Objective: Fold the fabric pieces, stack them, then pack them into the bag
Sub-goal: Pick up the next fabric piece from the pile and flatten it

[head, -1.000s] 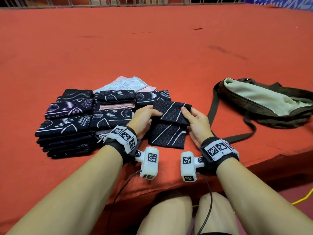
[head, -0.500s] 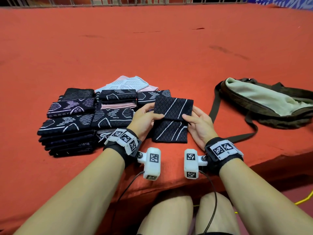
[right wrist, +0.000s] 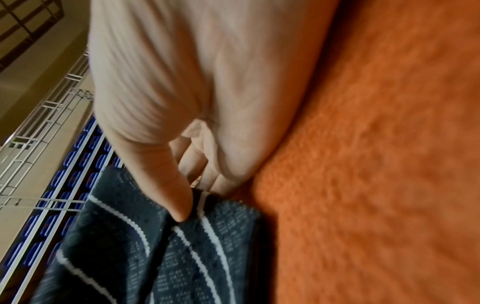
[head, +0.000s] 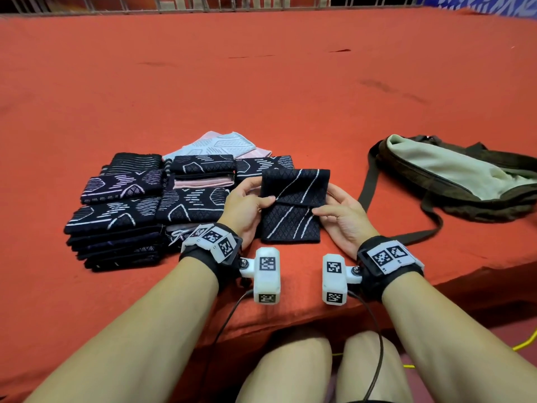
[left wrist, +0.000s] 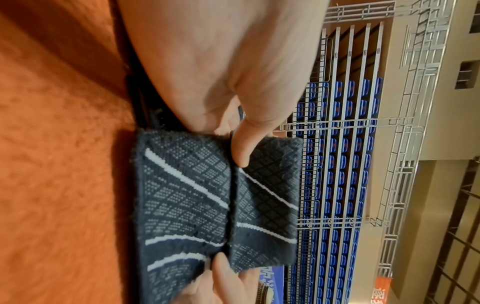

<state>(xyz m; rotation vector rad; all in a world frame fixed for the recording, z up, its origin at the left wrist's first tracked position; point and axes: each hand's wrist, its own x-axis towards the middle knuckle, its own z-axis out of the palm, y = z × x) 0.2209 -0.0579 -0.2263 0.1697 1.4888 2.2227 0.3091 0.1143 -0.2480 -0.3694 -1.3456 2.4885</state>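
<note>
A dark fabric piece [head: 292, 207] with white diagonal lines lies near the table's front edge, its far half raised and bent toward me. My left hand [head: 250, 205] pinches its left edge at the crease, thumb on top. My right hand [head: 337, 213] pinches the right edge the same way. The left wrist view shows the fabric piece [left wrist: 197, 201] creased under my left thumb [left wrist: 244, 148]. In the right wrist view my thumb [right wrist: 171, 185] presses into the fabric piece [right wrist: 161, 253]. Stacks of folded dark pieces [head: 116, 222] sit to the left. The olive bag [head: 453, 175] lies open on the right.
The table wears an orange-red cloth [head: 261, 82]. The bag's strap [head: 430, 225] loops toward my right wrist. A pale blue and pink piece [head: 215, 144] lies flat behind the stacks. A metal railing [head: 203, 1] runs along the far edge. My knees show below the table's front edge.
Both hands have straightened the fabric piece and squared its raised far half, which hung skewed a second ago. The stacks and bag have not moved.
</note>
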